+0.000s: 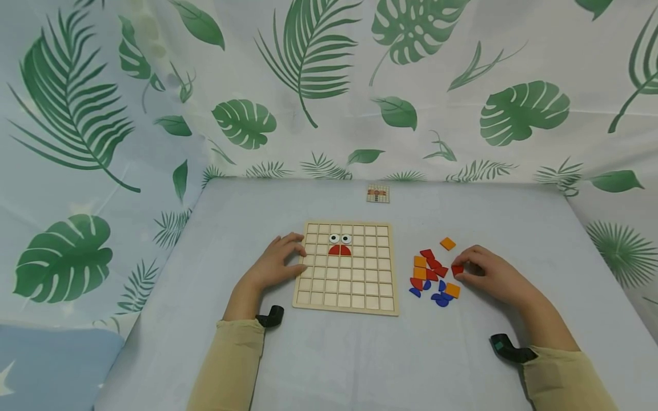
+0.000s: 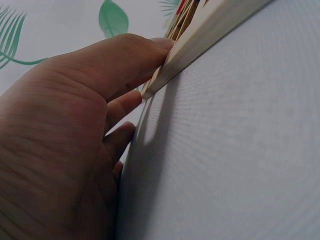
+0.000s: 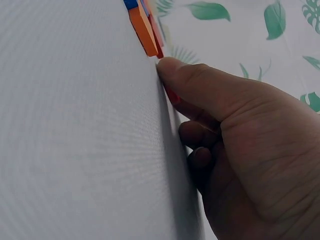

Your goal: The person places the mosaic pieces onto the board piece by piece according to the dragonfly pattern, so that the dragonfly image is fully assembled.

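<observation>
currently, the right grip (image 1: 492, 278) pinches a red piece (image 1: 457, 270) near other pieces (image 1: 420, 273); the left grip (image 1: 273, 264), loosely spread, touches the board (image 1: 343, 286).

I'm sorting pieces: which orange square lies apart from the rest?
The orange square turned like a diamond, topmost in the head view, lies alone; the other three orange squares sit among red pieces and blue pieces.

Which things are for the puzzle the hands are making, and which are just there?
For the puzzle:
Wooden grid board, left hand touching its edge
Eye pieces and red shapes on it
Red piece pinched by the right hand
Loose orange, red and blue pieces
Small patterned card, probably to copy

Just there:
Leaf-print cloth
Blue star cloth
Black wrist gadgets
</observation>
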Available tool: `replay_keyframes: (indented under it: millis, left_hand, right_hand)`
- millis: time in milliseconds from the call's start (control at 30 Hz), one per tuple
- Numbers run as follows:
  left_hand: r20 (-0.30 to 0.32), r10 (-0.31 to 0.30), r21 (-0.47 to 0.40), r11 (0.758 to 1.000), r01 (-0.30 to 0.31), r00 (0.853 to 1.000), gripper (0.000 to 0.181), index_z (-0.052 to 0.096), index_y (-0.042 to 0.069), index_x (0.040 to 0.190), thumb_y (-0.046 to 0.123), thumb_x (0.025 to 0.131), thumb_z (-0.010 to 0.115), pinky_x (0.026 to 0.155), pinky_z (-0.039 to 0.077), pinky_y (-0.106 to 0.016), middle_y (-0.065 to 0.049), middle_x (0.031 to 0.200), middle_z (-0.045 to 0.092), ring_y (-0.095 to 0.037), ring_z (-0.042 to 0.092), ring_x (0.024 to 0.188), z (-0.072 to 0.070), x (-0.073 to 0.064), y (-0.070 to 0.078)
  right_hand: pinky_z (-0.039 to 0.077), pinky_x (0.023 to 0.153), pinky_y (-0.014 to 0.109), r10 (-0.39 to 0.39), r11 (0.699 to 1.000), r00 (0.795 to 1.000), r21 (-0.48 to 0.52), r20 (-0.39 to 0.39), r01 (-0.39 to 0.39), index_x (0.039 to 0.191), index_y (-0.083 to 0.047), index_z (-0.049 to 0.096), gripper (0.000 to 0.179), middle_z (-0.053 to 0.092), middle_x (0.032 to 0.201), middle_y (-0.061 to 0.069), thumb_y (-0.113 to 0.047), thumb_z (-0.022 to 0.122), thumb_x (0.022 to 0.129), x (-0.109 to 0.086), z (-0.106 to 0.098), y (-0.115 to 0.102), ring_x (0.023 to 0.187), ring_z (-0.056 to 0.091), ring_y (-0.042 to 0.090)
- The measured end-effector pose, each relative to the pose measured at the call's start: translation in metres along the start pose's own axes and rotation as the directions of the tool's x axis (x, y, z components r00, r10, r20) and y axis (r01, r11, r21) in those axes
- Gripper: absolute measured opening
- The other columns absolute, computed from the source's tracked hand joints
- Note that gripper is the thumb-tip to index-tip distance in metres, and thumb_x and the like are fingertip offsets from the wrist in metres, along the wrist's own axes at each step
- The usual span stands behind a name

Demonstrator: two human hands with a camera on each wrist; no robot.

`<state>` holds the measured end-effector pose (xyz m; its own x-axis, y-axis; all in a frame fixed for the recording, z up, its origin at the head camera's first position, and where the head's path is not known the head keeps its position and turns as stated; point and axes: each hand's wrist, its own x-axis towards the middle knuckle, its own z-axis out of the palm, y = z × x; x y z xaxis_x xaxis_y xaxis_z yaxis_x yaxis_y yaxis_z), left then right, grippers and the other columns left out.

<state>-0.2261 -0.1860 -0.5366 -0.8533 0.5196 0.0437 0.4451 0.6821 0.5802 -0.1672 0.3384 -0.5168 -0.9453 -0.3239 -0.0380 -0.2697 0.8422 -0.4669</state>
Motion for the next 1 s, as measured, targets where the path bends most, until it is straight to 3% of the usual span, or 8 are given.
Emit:
replay_keyframes:
  millis: [467,1000]
  left_hand:
    - [0.007,-0.009,-0.006,1.0,0.009,1.0,0.026,0.059,0.021,0.107,0.034,0.089,0.072,0.128,0.007,-0.049,-0.004,0.151,0.044,-0.025,0.033,0.147,-0.002,-0.001,0.003]
    - [-0.002,-0.006,-0.007,1.0,0.006,1.0,0.027,0.059,0.02,0.107,0.033,0.088,0.073,0.127,0.009,-0.051,-0.006,0.151,0.045,-0.027,0.034,0.146,-0.002,-0.001,0.004]
  right_hand:
    - [0.052,0.081,0.022,0.048,0.999,0.999,0.026,-0.021,-0.047,0.114,-0.025,0.065,0.03,0.062,0.109,-0.002,-0.043,0.07,0.09,0.0,-0.003,-0.004,0.097,0.052,0.017]
    - [0.049,0.067,0.018,0.027,0.999,0.999,0.022,-0.043,-0.026,0.115,-0.018,0.064,0.028,0.059,0.101,0.001,-0.032,0.071,0.091,0.002,-0.019,-0.014,0.087,0.049,0.018]
